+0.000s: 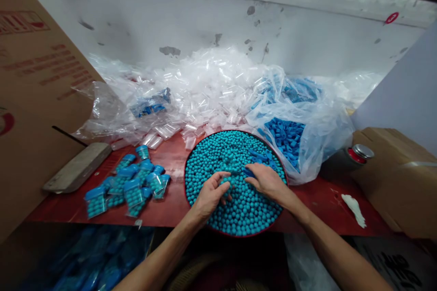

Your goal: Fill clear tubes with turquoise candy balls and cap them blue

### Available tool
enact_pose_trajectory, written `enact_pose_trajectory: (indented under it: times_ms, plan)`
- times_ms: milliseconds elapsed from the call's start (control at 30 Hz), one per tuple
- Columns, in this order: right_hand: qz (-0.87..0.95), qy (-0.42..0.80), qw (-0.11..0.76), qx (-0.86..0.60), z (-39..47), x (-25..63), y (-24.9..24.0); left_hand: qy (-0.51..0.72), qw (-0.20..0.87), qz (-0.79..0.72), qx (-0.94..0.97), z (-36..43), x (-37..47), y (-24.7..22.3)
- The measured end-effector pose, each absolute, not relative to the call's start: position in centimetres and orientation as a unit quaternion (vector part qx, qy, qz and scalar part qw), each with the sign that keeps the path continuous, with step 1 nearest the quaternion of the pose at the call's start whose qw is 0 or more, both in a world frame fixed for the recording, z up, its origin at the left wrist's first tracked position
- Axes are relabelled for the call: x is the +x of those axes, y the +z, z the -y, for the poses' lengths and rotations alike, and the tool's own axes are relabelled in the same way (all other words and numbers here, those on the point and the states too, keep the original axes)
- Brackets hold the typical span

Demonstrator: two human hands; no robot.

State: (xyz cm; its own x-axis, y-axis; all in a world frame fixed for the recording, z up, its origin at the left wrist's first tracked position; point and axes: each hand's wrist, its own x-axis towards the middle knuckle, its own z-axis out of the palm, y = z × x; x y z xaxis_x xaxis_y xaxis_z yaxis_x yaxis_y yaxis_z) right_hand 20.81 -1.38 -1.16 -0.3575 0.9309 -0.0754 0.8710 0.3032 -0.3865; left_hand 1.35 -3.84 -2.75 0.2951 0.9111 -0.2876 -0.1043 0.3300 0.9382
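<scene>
A round red-rimmed tray [185,177] full of turquoise balls [218,150] stands at the table's front edge. Over its middle, my left hand [212,194] is closed around a small clear plastic container [228,187], mostly hidden by the fingers and hard to tell from the balls behind it. To the right, the fingers of my right hand [268,181] pinch a blue plastic cap [249,173] just above the balls. Several loose blue caps [262,156] lie on the balls beyond that hand.
Filled, blue-capped containers [133,193] lie in a group at left, near a grey block [78,168]. Clear empty containers [211,86] are heaped at the back. A plastic bag [321,140] of blue caps sits behind right. Cardboard boxes [392,177] and a flask [344,161] flank the right side.
</scene>
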Motion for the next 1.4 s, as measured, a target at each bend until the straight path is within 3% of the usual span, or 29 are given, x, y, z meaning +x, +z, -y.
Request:
enact_pose_trajectory:
  times_ms: [167,367,633,933,1133,1400]
  plan:
    - [0.797,0.133,0.106,-0.579,0.7,20.2,-3.1,0.378,0.673,-0.455,0.444,4.0,1.4,-2.9]
    - [0.801,0.271,0.255,-0.47,1.7,19.2,-0.1,0.39,0.657,-0.433,0.479,3.9,1.6,-3.1]
    - [0.802,0.319,0.236,-0.446,2.9,17.9,0.6,0.407,0.668,-0.412,0.467,4.5,1.9,-2.9]
    - [0.755,0.417,0.274,-0.426,3.0,18.5,0.6,0.439,0.668,-0.391,0.457,4.8,2.1,-2.4]
    - [0.805,0.223,0.352,-0.421,3.7,18.3,-0.1,0.418,0.682,-0.41,0.439,4.8,1.9,-2.2]
    - [0.856,0.144,0.34,-0.36,4.1,18.8,-1.0,0.42,0.7,-0.403,0.413,4.8,2.1,-1.9]
